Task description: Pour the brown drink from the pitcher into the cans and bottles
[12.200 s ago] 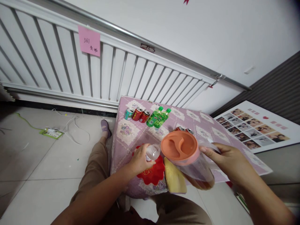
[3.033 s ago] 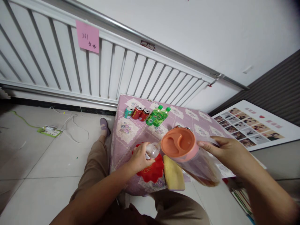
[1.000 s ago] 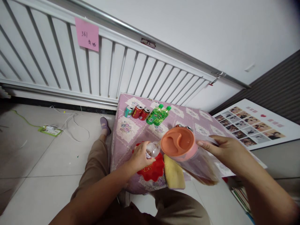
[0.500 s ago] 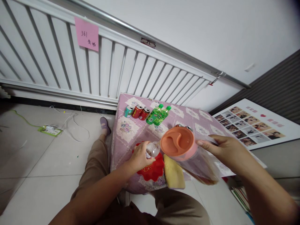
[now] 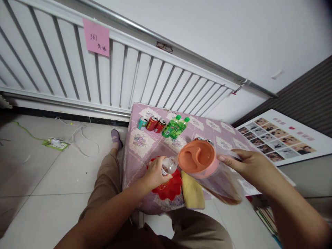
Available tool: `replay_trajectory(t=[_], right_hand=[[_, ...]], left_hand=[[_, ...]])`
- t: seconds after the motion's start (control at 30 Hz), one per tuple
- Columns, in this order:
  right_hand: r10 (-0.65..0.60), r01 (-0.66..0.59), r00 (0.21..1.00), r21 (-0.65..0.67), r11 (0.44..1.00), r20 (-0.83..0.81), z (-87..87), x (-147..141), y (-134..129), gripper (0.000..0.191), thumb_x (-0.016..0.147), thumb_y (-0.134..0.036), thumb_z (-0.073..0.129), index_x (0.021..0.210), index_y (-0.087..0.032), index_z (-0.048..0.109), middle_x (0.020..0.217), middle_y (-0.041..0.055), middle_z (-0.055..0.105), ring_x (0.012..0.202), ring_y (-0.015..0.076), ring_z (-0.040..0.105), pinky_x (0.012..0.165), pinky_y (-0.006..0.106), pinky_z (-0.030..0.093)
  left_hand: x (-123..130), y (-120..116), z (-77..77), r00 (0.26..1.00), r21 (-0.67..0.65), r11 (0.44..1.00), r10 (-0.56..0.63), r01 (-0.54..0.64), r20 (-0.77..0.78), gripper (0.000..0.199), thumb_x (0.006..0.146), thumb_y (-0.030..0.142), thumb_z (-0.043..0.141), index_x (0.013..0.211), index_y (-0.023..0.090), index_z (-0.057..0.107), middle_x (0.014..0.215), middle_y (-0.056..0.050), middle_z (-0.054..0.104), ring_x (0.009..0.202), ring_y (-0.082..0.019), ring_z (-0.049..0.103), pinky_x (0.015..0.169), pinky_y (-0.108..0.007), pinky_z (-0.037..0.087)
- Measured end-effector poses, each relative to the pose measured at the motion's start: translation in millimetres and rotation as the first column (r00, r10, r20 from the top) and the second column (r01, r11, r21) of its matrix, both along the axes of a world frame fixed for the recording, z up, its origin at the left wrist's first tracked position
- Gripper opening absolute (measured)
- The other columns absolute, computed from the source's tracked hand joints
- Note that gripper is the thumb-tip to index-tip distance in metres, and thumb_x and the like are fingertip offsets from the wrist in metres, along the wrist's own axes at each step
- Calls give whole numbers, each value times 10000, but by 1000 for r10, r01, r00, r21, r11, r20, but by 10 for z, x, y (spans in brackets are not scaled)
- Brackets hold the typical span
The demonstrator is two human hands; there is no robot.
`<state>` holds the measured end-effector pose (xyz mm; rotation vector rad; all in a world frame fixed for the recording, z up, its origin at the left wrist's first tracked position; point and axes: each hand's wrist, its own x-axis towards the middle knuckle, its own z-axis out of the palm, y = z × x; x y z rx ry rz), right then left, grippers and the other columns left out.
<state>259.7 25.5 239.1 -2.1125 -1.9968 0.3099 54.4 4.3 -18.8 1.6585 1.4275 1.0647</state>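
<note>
With my left hand [image 5: 154, 174] wrapped around a small clear bottle [image 5: 168, 166] over a red scalloped tray [image 5: 169, 189] on the counter [image 5: 153, 148], my right hand [image 5: 247, 164] grips an orange-lidded clear pitcher [image 5: 220, 185] tipped toward the bottle's mouth, apparently mid-pour, which calls for a steady tilt.

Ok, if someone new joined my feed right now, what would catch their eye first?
Probably the clear pitcher, tilted in the right hand, its orange lid close to the mouth of the small clear bottle in the left hand. Next, the red scalloped dish, partly hidden by the left hand, and two green bottles standing farther back on the tablecloth.
</note>
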Motion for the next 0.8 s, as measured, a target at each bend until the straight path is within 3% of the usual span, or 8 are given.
replay_trajectory(t=[0.17,0.47,0.8], right_hand=[[-13,13,1000,-1,1000,18,-9,18,20,668,527,-820,604,663,-176,714,584,8,533,606,181,440,532,303,381],[38,-38,999,28,999,13,-18,21,23,627,564,-793,614,631,-177,713,583,23,582,587,191,482,516,299,403],[-4,4,1000,-4,1000,17,-9,4,12,658,528,-810,608,653,-174,716,589,20,561,619,195,469,520,300,398]], left_hand=[[5,-3,2,1000,14,1000,10,-10,0,780,690,213,823,1365,233,433,1350,-114,624,1272,-334,576,1089,-500,420],[4,8,-3,1000,3,1000,3,-3,-2,794,681,224,824,1368,247,427,1353,-108,629,1273,-329,579,1096,-501,413],[-5,8,25,1000,2,1000,1,-1,11,778,675,222,829,1353,231,446,1359,-126,633,1282,-329,578,1101,-505,415]])
